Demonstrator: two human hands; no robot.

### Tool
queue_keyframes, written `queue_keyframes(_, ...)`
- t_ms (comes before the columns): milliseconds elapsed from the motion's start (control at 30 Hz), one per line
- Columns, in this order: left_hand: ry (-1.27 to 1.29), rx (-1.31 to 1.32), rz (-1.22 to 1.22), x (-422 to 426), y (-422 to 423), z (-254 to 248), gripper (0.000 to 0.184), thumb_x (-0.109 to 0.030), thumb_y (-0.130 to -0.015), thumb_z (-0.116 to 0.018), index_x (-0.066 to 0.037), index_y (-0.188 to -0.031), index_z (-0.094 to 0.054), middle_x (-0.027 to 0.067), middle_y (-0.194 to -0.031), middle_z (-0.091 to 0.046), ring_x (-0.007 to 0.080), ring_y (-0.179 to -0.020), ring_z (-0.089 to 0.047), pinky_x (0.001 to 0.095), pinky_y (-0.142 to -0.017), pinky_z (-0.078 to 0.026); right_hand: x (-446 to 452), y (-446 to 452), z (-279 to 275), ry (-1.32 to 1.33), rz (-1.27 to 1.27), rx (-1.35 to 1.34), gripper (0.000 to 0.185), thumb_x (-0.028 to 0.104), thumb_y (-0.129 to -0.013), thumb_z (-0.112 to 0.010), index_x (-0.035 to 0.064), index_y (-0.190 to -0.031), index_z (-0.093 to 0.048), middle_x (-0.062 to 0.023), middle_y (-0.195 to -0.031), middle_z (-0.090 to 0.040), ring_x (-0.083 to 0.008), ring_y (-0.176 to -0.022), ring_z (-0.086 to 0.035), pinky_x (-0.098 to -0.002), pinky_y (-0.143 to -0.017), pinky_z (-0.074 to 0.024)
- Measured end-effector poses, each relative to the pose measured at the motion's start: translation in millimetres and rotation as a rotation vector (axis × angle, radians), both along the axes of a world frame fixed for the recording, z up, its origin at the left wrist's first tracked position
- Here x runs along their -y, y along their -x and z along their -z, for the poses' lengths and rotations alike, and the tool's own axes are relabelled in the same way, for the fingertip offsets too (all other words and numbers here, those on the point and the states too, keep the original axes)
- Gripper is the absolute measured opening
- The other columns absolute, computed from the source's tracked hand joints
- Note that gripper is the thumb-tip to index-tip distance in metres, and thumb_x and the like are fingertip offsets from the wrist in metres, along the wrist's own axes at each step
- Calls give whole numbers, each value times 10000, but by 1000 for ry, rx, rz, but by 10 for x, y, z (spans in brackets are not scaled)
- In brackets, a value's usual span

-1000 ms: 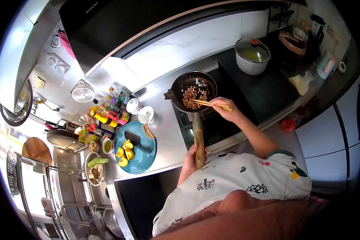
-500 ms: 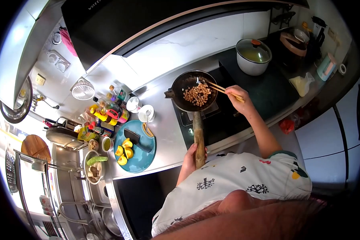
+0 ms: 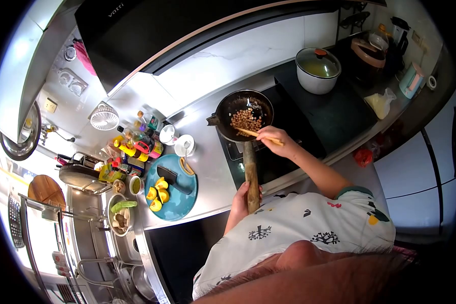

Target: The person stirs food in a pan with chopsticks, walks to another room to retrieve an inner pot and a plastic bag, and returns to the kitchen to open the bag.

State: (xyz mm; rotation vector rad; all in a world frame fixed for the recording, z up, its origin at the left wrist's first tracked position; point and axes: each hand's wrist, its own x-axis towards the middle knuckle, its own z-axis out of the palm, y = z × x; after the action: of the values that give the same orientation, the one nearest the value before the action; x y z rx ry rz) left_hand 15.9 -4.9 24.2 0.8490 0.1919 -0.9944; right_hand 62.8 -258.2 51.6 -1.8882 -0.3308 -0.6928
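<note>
A dark wok [image 3: 225, 129] rests on the black cooktop [image 3: 283, 162], with small reddish-brown peanuts [image 3: 245, 119] gathered in its lower middle. Its long wooden handle [image 3: 251, 169] points toward my body. My left hand [image 3: 242, 196] wraps round the end of that handle. Over the wok's right rim, my right hand [image 3: 276, 141] is closed on a pair of wooden chopsticks [image 3: 244, 131]. Their tips lie in the wok at the near edge of the peanuts.
A lidded white pot [image 3: 318, 76] stands right of the wok. On the left, a blue cutting board [image 3: 175, 210] holds a cleaver [image 3: 169, 175] and yellow pieces. Several bottles [image 3: 137, 147] crowd the wall, near a white cup [image 3: 184, 146]. A range hood [image 3: 187, 25] overhangs the back.
My right hand has moved down and left, sweeping the chopsticks from the wok's right side to its near side. The peanuts have shifted slightly. My left hand stays on the handle.
</note>
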Motion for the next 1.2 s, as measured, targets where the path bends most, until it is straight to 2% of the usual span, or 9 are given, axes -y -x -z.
queue_keyframes(133,30,-36,-19,-9,-18,48,313,-327,-947,-494,-94,-1152,-456,112,-935,-599,216,-770,-590,335,-676,-493,270,-22,-2,3,145,-27,101,-21,-822,-591,32,-893,-640,-100,-920,-638,-235,-863,-639,-297,-780,-501)
queue_keyframes(300,28,-31,-24,5,-10,35,318,-327,-947,-493,-92,-1157,-452,113,-937,-599,219,-771,-589,335,-680,-493,527,4,-164,-60,245,22,113,-38,-834,-581,28,-911,-630,-97,-944,-629,-217,-869,-632,-280,-771,-495)
queue_keyframes(433,23,20,9,12,-2,21,372,-365,-967,-446,-40,-1143,-487,102,-964,-594,203,-818,-583,319,-725,-482,523,-213,145,-55,233,-10,105,-14,-841,-600,41,-921,-640,-90,-933,-638,-212,-867,-639,-285,-765,-500)
queue_keyframes(500,37,4,7,4,-16,47,343,-347,-958,-468,-64,-1151,-467,109,-950,-597,214,-795,-588,331,-705,-489,368,-261,234,-88,142,-49,86,26,-848,-611,47,-921,-653,-83,-909,-652,-198,-852,-643,-287,-753,-498)
queue_keyframes(633,35,-1,-9,11,-16,57,330,-338,-944,-500,-89,-1155,-448,116,-937,-600,226,-768,-593,344,-684,-497,134,-93,-82,-65,38,-133,94,37,-852,-593,42,-918,-658,-84,-896,-656,-189,-832,-642,-284,-748,-498)
queue_keyframes(700,33,-9,-13,7,-11,58,333,-340,-941,-504,-89,-1153,-448,115,-939,-599,225,-768,-593,343,-685,-497,61,1,-209,-42,1,-25,92,34,-845,-596,38,-915,-655,-82,-884,-656,-200,-828,-643,-281,-749,-497)
queue_keyframes(867,35,-29,-20,4,0,61,339,-344,-935,-514,-91,-1150,-449,112,-943,-599,223,-769,-592,339,-683,-496,333,116,-177,6,46,-260,74,44,-850,-609,50,-898,-665,-88,-846,-648,-186,-772,-638,-279,-679,-485)
queue_keyframes(1000,44,-24,-7,7,-6,70,338,-346,-934,-514,-94,-1148,-446,113,-943,-599,220,-774,-592,336,-680,-496,578,-17,-32,-31,197,-50,66,15,-862,-598,29,-916,-632,-85,-859,-634,-188,-781,-628,-279,-689,-484)
queue_keyframes(1200,35,1,13,-1,-10,83,354,-363,-947,-482,-72,-1147,-466,109,-960,-594,213,-801,-585,331,-701,-487,701,54,-190,-77,275,10,63,-13,-851,-602,18,-902,-623,-81,-876,-625,-204,-819,-624,-282,-728,-485)
